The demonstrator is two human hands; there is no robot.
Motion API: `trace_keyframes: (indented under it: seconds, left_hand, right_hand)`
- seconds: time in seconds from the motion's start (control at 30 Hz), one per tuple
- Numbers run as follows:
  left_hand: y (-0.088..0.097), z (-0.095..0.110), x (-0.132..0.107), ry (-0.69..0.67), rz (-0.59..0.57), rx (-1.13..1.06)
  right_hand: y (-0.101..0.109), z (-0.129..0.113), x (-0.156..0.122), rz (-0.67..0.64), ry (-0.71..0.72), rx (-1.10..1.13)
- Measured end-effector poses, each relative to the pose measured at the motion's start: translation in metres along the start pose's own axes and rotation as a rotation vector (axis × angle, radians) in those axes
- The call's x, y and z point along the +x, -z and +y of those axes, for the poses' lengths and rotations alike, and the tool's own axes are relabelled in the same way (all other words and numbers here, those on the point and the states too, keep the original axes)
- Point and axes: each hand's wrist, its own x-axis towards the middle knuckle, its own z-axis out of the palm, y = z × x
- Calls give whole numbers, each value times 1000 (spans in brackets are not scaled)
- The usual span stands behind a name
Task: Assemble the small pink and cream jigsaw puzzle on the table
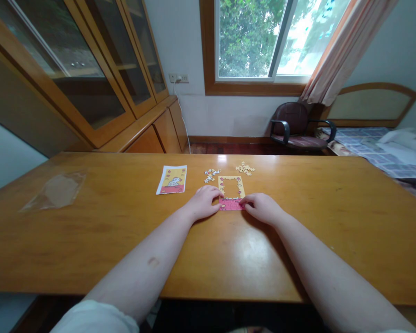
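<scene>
A small jigsaw puzzle [231, 190] lies on the wooden table [125, 231]; its yellow border is joined, its lower strip is pink, and its middle is open. My left hand [204, 202] rests at the puzzle's lower left corner, fingers curled and pressing its edge. At the lower right corner my right hand [262, 207] has its fingertips pinched against the pink strip. Loose pieces sit in two small heaps, one [211, 175] behind my left hand and one [245, 169] behind the puzzle. A printed picture card [172, 180] lies to the left.
A clear plastic bag [55, 191] lies at the table's left. Glass-door cabinets [90, 78] line the left wall. Beyond the table stand an office chair [296, 127] under the window and a bed [384, 148] at the right.
</scene>
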Motion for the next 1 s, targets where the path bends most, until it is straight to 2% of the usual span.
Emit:
trace_keyframes:
  seconds: [0.67,0.83,1.0]
  left_hand:
    - [0,-2,3,-11,16,2]
    - [-1,-4,4,49,45,13]
    - [-1,-5,5,103,68,42]
  right_hand:
    - [0,-1,0,-10,-2,4]
    - [-2,3,3,72,-113,-22]
    - [-4,7,7,66,-196,-52]
